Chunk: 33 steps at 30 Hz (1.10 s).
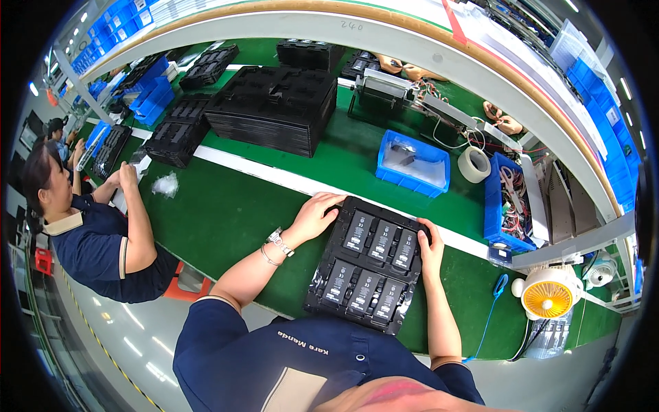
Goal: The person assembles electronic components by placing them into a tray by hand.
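Observation:
A black plastic tray (375,264) lies in front of me at the near edge of the green bench, slightly turned. Flat black battery packs (358,232) with white print sit in its pockets in two rows. My left hand (317,217) is closed on the tray's far left corner, its fingertips partly hidden at the rim. At the far right corner, my right hand (431,248) grips the edge with its thumb over the rim and fingers along the outer side.
Beyond the tray stand a blue bin (414,180), a tape roll (473,165) and a blue box of wires (511,237). A tall stack of black trays (271,110) rises far left. An orange fan (548,295) is at right. A co-worker (96,220) works on my left.

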{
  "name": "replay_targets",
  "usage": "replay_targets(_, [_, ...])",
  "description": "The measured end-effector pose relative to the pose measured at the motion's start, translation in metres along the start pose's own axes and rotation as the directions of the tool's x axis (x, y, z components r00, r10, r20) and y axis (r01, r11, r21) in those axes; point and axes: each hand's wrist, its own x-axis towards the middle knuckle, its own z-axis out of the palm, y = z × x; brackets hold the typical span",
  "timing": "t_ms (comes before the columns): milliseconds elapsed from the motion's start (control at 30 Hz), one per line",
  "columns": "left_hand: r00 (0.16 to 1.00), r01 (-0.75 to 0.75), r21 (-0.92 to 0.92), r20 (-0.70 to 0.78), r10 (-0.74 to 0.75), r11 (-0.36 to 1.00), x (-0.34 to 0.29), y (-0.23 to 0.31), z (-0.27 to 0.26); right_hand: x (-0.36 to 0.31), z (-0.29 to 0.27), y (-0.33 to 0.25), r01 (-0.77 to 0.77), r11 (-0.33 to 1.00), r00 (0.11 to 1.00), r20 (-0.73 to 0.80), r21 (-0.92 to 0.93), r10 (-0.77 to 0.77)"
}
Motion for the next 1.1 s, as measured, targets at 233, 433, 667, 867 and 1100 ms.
replay_targets(233, [0.997,0.073,-0.06,0.001,-0.074,0.996,0.0009,0.0014,-0.0005,0.0005,0.0005,0.0035,0.021,0.999,1.0,-0.007,-0.044,-0.021])
replay_targets(433, [0.993,0.113,-0.116,-0.003,-0.114,0.987,0.0008,0.0014,0.0022,0.0004,-0.0012,0.0028,0.013,0.998,1.0,0.017,-0.064,-0.012])
replay_targets(667, [0.999,0.024,-0.014,-0.035,-0.024,1.0,0.0035,-0.0029,0.0041,0.0033,-0.0014,0.0021,0.024,0.997,1.0,0.017,-0.072,-0.023])
replay_targets(867, [1.0,0.024,-0.01,0.019,-0.024,1.0,0.0045,0.0031,0.0025,0.0048,-0.0034,0.0002,0.054,0.994,0.998,0.026,-0.094,-0.051])
replay_targets(1100, [0.999,-0.006,0.048,0.032,0.004,0.999,0.0031,0.0038,0.0043,0.005,-0.002,0.0005,0.029,0.996,1.0,0.009,-0.084,-0.028])
